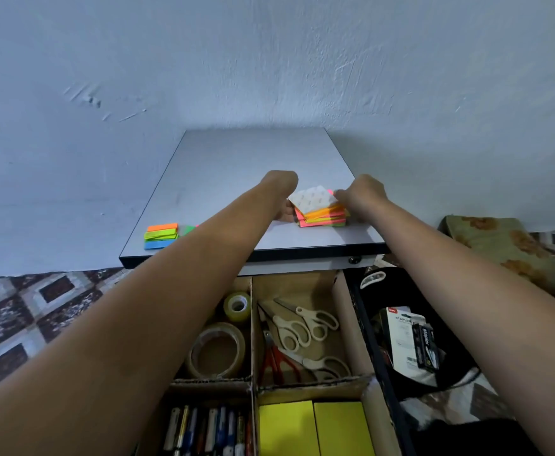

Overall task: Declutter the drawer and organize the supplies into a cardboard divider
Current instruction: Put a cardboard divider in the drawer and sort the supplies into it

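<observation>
**Squaring up the sticky notes on the desk top before they go in the divider**

I have both hands out over the desk top [236, 166], working the stack of sticky notes [322, 217], which lies toward the right end of the front edge. It is a loose neon pile, pink, orange and yellow, with a white sheet [312, 196] on top, and its layers are fanned out of line.

My right hand [365, 192] has its fingers curled down onto the far right corner of the stack in what looks like a pinch. My left hand [281, 189] is against the stack's left side, but the wrist hides most of the fingers, so I cannot tell how it is holding.

I judge this to be the gathering step. Next I need to press the edges flush from both sides, lift the pile as one block and carry it down to a compartment.

The cardboard divider [346, 311] sits in the open drawer [373, 340] below the front edge.
- Far left compartment: two tape rolls [218, 350], one large and clear, one small.
- Far right compartment: several pairs of scissors [302, 327], lying across each other.
- Near left compartment: pens [203, 429], laid side by side.
- Near right compartment: two yellow pads [315, 429].

The pads leave little spare room, so the stack may need to go on top of them.

Index tabs [161, 235] wait at the left front corner. A stapler pack [411, 340] lies to the right, outside the divider.
</observation>
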A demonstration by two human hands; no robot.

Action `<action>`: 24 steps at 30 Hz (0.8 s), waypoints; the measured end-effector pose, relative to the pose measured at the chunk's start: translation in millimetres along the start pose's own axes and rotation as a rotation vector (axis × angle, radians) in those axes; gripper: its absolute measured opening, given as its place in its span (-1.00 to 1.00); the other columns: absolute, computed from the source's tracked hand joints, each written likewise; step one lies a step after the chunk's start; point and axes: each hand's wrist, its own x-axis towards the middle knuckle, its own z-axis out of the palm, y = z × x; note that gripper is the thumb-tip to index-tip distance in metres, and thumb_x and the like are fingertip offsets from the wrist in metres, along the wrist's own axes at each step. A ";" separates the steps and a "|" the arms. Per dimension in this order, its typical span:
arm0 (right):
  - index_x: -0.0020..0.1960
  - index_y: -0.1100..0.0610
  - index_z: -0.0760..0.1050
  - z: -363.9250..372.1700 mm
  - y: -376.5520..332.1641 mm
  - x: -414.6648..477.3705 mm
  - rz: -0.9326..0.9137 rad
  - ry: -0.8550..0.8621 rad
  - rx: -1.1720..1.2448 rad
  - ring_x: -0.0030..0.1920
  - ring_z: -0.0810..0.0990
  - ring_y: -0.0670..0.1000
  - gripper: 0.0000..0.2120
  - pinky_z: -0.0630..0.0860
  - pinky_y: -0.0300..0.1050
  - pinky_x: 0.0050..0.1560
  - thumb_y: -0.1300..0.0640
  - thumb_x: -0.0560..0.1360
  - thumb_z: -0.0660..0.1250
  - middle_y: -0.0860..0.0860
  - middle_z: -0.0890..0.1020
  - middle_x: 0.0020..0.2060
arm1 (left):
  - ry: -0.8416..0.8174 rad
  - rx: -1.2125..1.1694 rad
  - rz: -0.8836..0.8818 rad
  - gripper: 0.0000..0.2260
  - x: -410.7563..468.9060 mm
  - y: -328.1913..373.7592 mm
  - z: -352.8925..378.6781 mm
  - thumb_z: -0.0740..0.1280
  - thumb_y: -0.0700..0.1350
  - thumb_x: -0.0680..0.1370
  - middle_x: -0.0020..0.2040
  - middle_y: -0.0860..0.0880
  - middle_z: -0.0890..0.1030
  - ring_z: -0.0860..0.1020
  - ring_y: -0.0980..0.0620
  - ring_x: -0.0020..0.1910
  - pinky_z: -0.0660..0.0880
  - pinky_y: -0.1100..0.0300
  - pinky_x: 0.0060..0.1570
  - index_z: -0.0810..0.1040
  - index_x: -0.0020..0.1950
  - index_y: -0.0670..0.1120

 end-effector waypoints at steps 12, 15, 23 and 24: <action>-0.27 0.17 0.34 2.5 -8.2 -10.7 0.289 -0.256 0.534 -0.09 0.47 0.07 -0.75 0.42 -0.09 -0.10 0.30 0.44 0.40 0.10 0.49 -0.14 | -0.036 -0.055 -0.132 -0.89 3.7 -4.0 -7.2 0.02 -0.27 0.61 -0.22 -0.14 0.46 0.50 -0.08 -0.09 0.40 0.06 0.10 0.32 -0.02 -0.21; -0.23 0.20 0.39 -1.4 -8.2 -20.1 0.375 -0.360 0.774 -0.13 0.52 0.07 -0.81 0.51 -0.08 0.00 0.35 0.45 0.37 0.09 0.51 -0.21 | -0.102 -0.119 -0.188 -0.87 0.0 -10.3 -17.4 0.06 -0.28 0.60 -0.08 -0.15 0.50 0.47 -0.07 -0.02 0.40 0.13 -0.06 0.39 -0.05 -0.22; -0.21 0.17 0.40 -23.6 8.6 -85.1 0.410 -0.442 1.079 -0.29 0.52 0.00 -0.84 0.39 -0.17 -0.33 0.34 0.49 0.31 0.04 0.55 -0.27 | -0.307 -0.318 -0.125 -0.84 -58.6 -36.7 -43.6 0.08 -0.28 0.61 -0.12 -0.21 0.55 0.54 -0.08 -0.16 0.49 0.15 -0.14 0.43 -0.07 -0.20; -0.21 0.16 0.41 -23.2 13.6 -94.9 0.408 -0.448 1.082 -0.29 0.52 -0.01 -0.84 0.38 -0.18 -0.33 0.33 0.49 0.30 0.04 0.55 -0.27 | -0.309 -0.290 -0.104 -0.83 -67.6 -42.9 -44.7 0.09 -0.30 0.61 -0.15 -0.18 0.55 0.53 -0.05 -0.19 0.51 0.16 -0.19 0.44 -0.10 -0.19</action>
